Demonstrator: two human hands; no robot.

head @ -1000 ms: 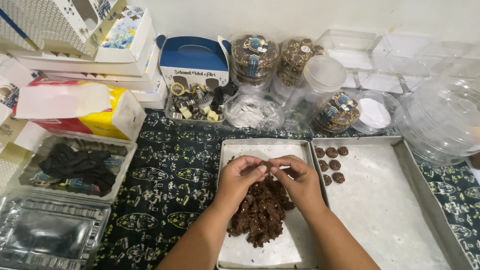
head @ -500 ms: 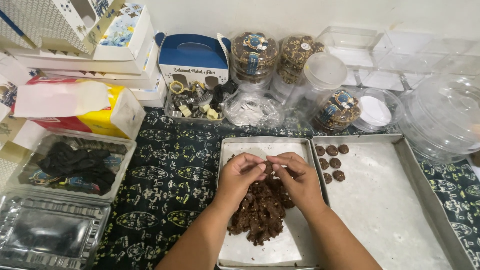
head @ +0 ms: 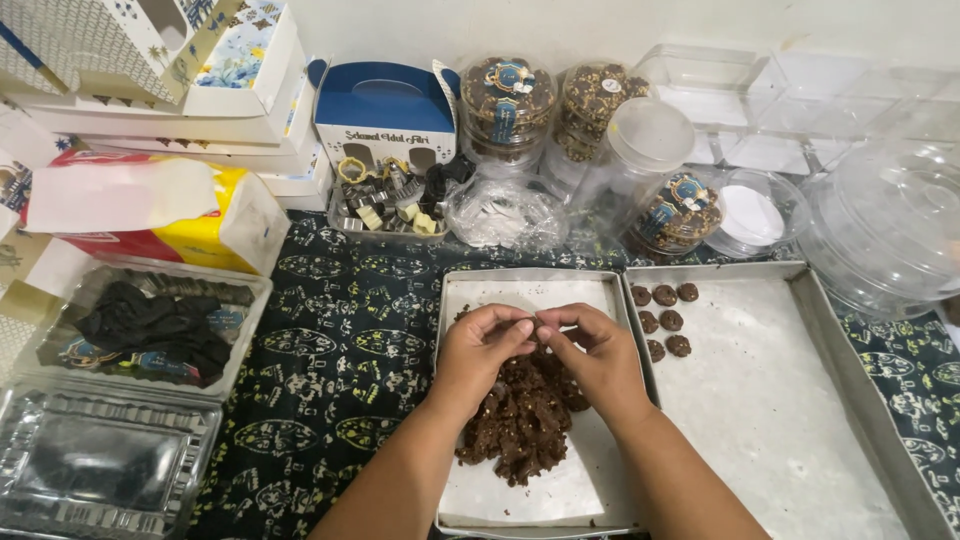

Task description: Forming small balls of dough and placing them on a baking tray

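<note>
Over the small tray (head: 455, 400), the left hand (head: 480, 350) and right hand (head: 595, 355) pinch a bit of dough together with closed fingertips above the dough pile (head: 525, 420), while only six balls (head: 665, 320) sit on the big tray (head: 790, 430), so most remains.

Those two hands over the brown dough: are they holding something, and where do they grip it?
The left hand and right hand meet fingertip to fingertip above the chocolate dough pile, seemingly pinching a small piece, which the fingers hide.
</note>
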